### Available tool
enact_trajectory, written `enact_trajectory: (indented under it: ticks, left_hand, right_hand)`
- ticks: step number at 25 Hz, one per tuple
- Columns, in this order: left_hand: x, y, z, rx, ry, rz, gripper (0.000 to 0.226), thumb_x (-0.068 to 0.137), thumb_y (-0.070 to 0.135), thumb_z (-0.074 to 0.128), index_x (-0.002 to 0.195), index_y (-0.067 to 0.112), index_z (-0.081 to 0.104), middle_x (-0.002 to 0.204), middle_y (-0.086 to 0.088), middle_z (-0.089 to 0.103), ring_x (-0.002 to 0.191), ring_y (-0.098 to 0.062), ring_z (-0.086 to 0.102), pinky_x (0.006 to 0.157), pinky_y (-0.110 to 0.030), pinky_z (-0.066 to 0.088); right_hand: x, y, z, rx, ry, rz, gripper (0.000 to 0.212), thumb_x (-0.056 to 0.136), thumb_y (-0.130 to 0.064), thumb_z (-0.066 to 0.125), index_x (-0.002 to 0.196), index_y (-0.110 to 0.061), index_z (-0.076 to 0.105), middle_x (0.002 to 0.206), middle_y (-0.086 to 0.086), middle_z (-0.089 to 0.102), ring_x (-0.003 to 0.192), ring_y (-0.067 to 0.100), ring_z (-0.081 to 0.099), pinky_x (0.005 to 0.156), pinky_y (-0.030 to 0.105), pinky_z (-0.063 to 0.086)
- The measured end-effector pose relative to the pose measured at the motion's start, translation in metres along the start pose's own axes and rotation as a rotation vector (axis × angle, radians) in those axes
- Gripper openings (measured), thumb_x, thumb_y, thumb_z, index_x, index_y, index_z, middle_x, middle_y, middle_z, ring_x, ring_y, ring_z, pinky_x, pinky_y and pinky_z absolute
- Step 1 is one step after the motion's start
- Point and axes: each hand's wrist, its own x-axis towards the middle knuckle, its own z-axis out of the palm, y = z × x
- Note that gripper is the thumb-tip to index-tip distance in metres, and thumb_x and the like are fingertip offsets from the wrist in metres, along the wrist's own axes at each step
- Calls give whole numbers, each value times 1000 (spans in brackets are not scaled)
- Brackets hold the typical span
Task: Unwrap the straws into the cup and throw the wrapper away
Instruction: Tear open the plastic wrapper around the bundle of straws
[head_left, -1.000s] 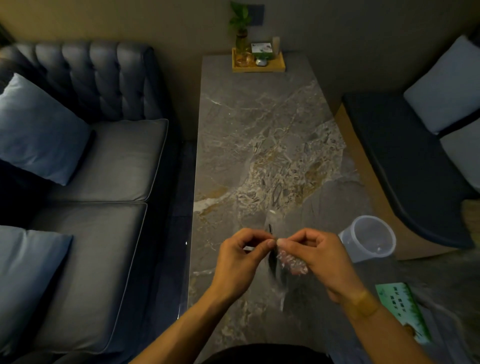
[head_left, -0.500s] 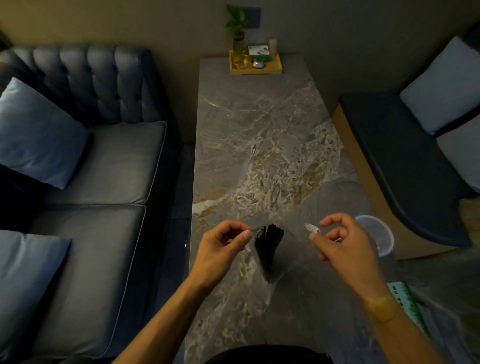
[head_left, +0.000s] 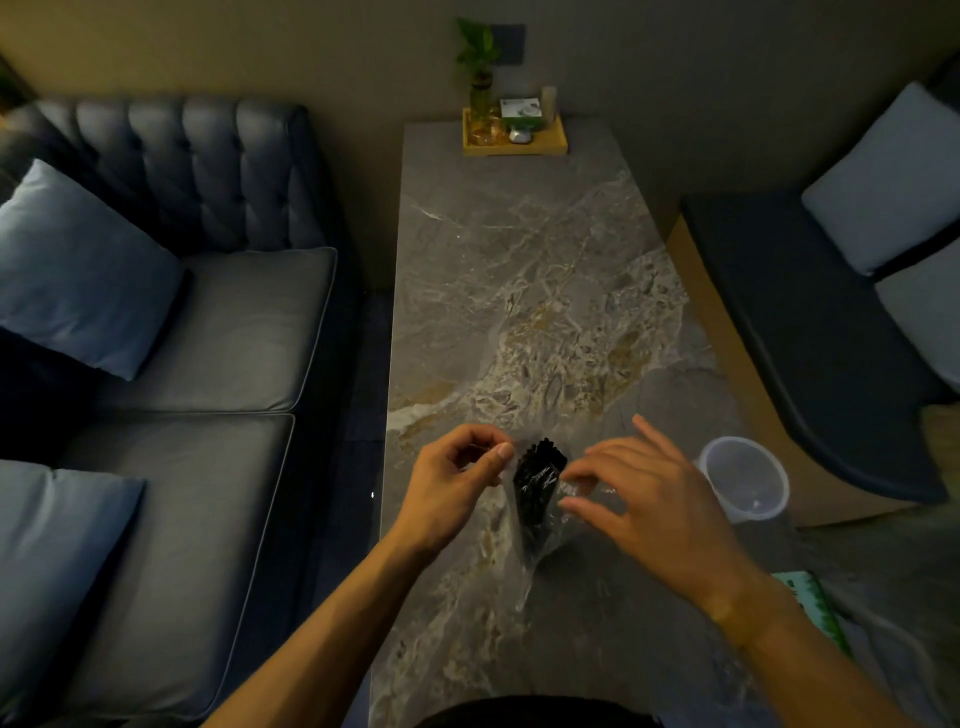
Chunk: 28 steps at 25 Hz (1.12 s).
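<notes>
Both forearms are reaching in from the near edge over the marble desk (head_left: 519, 249), the hands meeting at its near middle. The left hand (head_left: 452, 483) is curling with its back turned left, thumb and forefinger pressing together on the upper left edge of the clear wrapper (head_left: 524, 561). The right hand (head_left: 644, 499) is hovering palm down with its fingers spreading apart, their tips resting on the wrapper's right side; it is clamping nothing that can be seen.

The bundle of black straws (head_left: 537, 483) is standing between the two hands, sitting inside the wrapper, whose tail is trailing down toward the person. The translucent cup (head_left: 743, 483) is lying tilted just right of the right hand at the desk's right edge. A wooden tray (head_left: 545, 145) is sitting at the far end, well apart.
</notes>
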Motion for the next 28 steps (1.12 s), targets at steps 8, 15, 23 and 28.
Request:
enact_trajectory:
  ticks: [8,15,23,28]
  left_hand:
    - [9,-1,8,90,57,100,13,92,30,62,103,38,65,99,15,67,90,-8,66,74,-23,56]
    - [-29,-78,10,576,-2,48,43,80,61,59,118,49,43,108,30,50,103,9,51,79,-11,44]
    - [-18,-152,-27,873,9,-169,11,89,30,57,81,37,55,93,10,56,84,-16,58,69,-31,49]
    - [-2,-147,-31,873,41,-180,19,90,28,55,71,30,51,85,2,62,76,-22,59,59,-33,43]
  right_hand:
    - [21,1,-4,86,-55,96,12,82,-37,70,78,-25,68,72,-7,70,71,9,62,116,43,31]
    - [44,-1,5,178,94,176,15,82,-40,67,81,-25,67,73,-8,71,70,13,66,63,43,56]
    - [57,25,0,372,92,387,4,84,-24,70,83,-20,70,73,0,71,68,16,69,70,44,58]
    - [56,47,-5,482,118,480,4,85,-16,69,83,-13,70,75,11,71,65,21,71,64,31,57]
